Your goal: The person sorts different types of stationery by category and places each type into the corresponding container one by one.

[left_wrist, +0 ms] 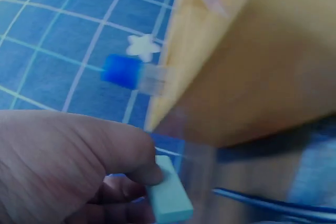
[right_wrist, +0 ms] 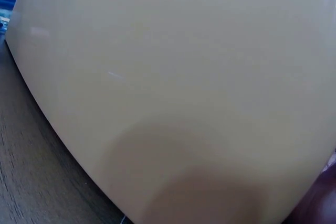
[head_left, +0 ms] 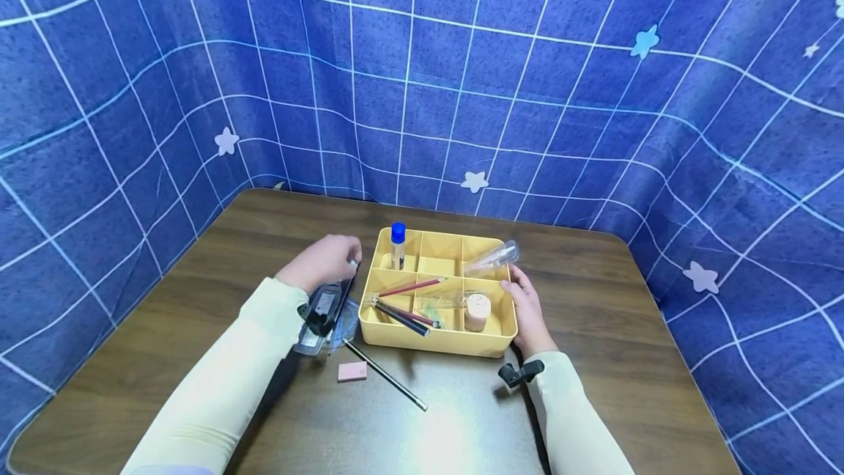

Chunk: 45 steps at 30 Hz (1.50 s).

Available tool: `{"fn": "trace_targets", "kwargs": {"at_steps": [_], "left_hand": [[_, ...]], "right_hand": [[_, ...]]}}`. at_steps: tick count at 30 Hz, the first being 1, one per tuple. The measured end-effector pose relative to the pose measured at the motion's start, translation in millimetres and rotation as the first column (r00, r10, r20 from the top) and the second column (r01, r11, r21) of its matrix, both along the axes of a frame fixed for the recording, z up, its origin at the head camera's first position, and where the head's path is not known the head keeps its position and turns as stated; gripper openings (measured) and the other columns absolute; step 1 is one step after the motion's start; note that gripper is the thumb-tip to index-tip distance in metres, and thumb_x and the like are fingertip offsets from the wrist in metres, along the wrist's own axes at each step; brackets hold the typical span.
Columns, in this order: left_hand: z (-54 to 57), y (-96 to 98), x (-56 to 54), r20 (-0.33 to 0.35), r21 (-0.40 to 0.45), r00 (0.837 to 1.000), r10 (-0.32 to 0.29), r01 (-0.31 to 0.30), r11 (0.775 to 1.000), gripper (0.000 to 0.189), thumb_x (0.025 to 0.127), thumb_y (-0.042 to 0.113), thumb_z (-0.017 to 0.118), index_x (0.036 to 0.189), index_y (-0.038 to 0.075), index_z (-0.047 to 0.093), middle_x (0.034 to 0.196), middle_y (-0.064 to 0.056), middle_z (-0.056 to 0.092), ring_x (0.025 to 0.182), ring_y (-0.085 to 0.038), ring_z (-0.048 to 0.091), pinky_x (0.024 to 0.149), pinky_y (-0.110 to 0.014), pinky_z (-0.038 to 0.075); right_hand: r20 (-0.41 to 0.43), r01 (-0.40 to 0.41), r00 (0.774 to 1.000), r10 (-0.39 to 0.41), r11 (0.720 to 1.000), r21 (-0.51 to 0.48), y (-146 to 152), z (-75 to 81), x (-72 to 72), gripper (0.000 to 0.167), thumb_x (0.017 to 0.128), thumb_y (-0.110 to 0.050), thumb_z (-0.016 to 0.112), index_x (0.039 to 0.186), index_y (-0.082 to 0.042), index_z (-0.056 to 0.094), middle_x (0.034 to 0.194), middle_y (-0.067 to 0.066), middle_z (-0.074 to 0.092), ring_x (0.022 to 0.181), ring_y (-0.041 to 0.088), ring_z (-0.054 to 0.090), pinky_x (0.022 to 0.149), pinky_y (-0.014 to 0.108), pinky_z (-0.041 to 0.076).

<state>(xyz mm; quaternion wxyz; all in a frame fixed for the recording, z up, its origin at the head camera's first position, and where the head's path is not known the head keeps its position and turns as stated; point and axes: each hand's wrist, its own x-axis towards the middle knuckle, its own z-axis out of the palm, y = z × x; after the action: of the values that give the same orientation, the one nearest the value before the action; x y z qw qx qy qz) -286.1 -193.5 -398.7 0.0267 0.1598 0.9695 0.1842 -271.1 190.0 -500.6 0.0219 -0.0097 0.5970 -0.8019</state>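
My left hand (head_left: 327,262) is just left of a yellow six-compartment organizer box (head_left: 435,343) on the table. Between its thumb and fingers it pinches a mint-green eraser (left_wrist: 170,195), plain in the left wrist view. At the box's right side, my right hand (head_left: 529,311) grips the wall near the rim. The right wrist view is mostly filled by that box wall (right_wrist: 168,66). Inside the box, a blue-capped glue stick (head_left: 398,246) stands back left. Red and dark pencils (head_left: 410,287) lie across the front left. A pale round container (head_left: 478,311) sits front right.
A clear plastic item (head_left: 493,259) leans out of the back right compartment. Under the left forearm lies a dark and clear pouch (head_left: 324,306). In front of the box are a pink eraser (head_left: 352,372) and a dark pencil (head_left: 385,374). A blue curtain (head_left: 422,116) surrounds the table.
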Motion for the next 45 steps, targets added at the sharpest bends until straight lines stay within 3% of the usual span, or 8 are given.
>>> {"fn": "trace_targets", "kwargs": {"at_steps": [4,8,11,15,19,29,35,45], "left_hand": [[31.2,5.4,-9.7,-0.044,0.048,0.997,0.059,-0.057,0.997,0.016,0.085,0.004,0.062,0.1,0.006,0.064,0.093,-0.009,0.064,0.085,-0.027,0.059,0.081,-0.045,0.049],[57.4,23.2,-16.8,-0.102,0.124,0.993,0.058,-0.045,0.991,0.018,0.088,0.005,0.061,0.106,0.005,0.062,0.097,-0.011,0.061,0.09,-0.028,0.056,0.083,-0.044,0.047],[69.9,41.9,-20.3,-0.141,0.189,0.989,0.034,-0.007,0.982,0.017,0.089,0.006,0.06,0.106,0.006,0.061,0.098,-0.011,0.057,0.091,-0.027,0.053,0.083,-0.043,0.046],[76.7,68.3,-21.2,-0.151,0.297,0.988,-0.012,0.057,0.953,0.012,0.091,0.008,0.062,0.103,0.01,0.061,0.099,-0.008,0.058,0.091,-0.024,0.055,0.082,-0.04,0.047],[73.2,95.2,-22.7,-0.146,0.36,0.984,-0.099,0.146,0.921,0.01,0.092,0.007,0.064,0.102,0.011,0.063,0.099,-0.006,0.061,0.091,-0.021,0.058,0.081,-0.037,0.05],[38.2,131.7,-23.8,-0.117,0.21,0.971,-0.206,0.227,0.951,0.012,0.091,0.003,0.064,0.097,0.013,0.065,0.094,-0.001,0.062,0.088,-0.017,0.058,0.082,-0.032,0.049],[17.5,130.8,-25.0,-0.05,0.202,0.982,-0.181,0.187,0.961,0.007,0.094,0.009,0.066,0.098,0.015,0.064,0.095,0.002,0.063,0.089,-0.015,0.058,0.081,-0.03,0.05],[14.4,128.4,-21.9,-0.022,0.234,0.984,-0.174,0.175,0.956,0.015,0.093,0.006,0.068,0.107,0.005,0.063,0.097,-0.002,0.061,0.091,-0.02,0.057,0.083,-0.032,0.051]], "right_hand": [[0.006,-0.003,1.0,0.003,1.0,-0.005,0,0.3,-0.5,0.058,0.101,-0.01,0.046,0.157,-0.009,0.029,0.152,0.014,0.038,0.117,0.014,0.055,0.1,0.029,0.046],[0.002,-0.005,1.0,0.005,1.0,-0.018,1,0.2,-1.4,0.058,0.101,-0.01,0.047,0.156,-0.009,0.03,0.151,0.014,0.039,0.117,0.014,0.055,0.1,0.029,0.046],[-0.003,-0.006,1.0,0.006,1.0,-0.02,1,-0.4,-1.9,0.058,0.1,-0.01,0.047,0.156,-0.008,0.03,0.151,0.014,0.039,0.118,0.015,0.054,0.1,0.03,0.046],[-0.002,-0.009,1.0,0.009,1.0,-0.027,1,-2.0,-2.1,0.059,0.1,-0.009,0.046,0.157,-0.008,0.029,0.152,0.014,0.038,0.123,0.018,0.051,0.101,0.03,0.045],[-0.004,-0.002,1.0,0.002,1.0,-0.029,1,-3.0,-2.0,0.059,0.1,-0.009,0.047,0.156,-0.007,0.03,0.154,0.015,0.037,0.124,0.02,0.05,0.1,0.029,0.046],[-0.002,-0.004,1.0,0.004,1.0,-0.018,2,0.3,0.6,0.058,0.101,-0.01,0.047,0.157,-0.008,0.031,0.155,0.017,0.037,0.117,0.015,0.055,0.103,0.034,0.046],[0.007,-0.006,1.0,0.006,1.0,-0.015,1,-0.3,1.4,0.058,0.102,-0.01,0.046,0.157,-0.008,0.029,0.157,0.016,0.035,0.129,0.025,0.046,0.104,0.032,0.043],[0.003,0.001,1.0,-0.001,1.0,-0.007,1,0.3,2.6,0.058,0.101,-0.01,0.046,0.157,-0.008,0.029,0.155,0.016,0.035,0.12,0.016,0.052,0.101,0.03,0.045]]}}
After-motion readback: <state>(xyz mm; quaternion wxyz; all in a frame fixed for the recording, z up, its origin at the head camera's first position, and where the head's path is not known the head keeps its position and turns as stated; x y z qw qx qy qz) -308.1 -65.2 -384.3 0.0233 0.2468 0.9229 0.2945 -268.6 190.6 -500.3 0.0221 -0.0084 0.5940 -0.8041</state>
